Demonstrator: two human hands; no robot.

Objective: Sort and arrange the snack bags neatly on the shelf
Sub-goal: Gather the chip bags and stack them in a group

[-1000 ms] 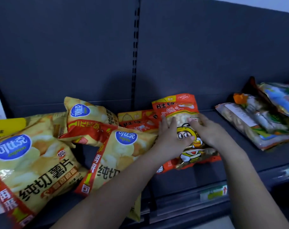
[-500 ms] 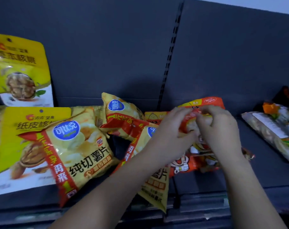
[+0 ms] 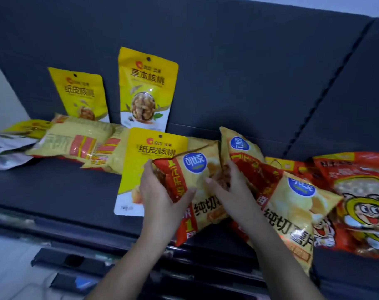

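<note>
Moved off orange bee bag (image 3: 361,191): left hand (image 3: 160,191), right hand (image 3: 229,187) grip chip bag (image 3: 197,169).

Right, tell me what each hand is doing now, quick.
Left hand: grips the left edge of the middle chip bag.
Right hand: fingers curled on the same bag's right edge.

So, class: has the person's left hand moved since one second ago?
Yes. The left hand moved leftwards: from the orange cartoon-bee bag beside the slotted black upright to gripping the yellow-and-red crisp bag, well left of that upright.
</note>
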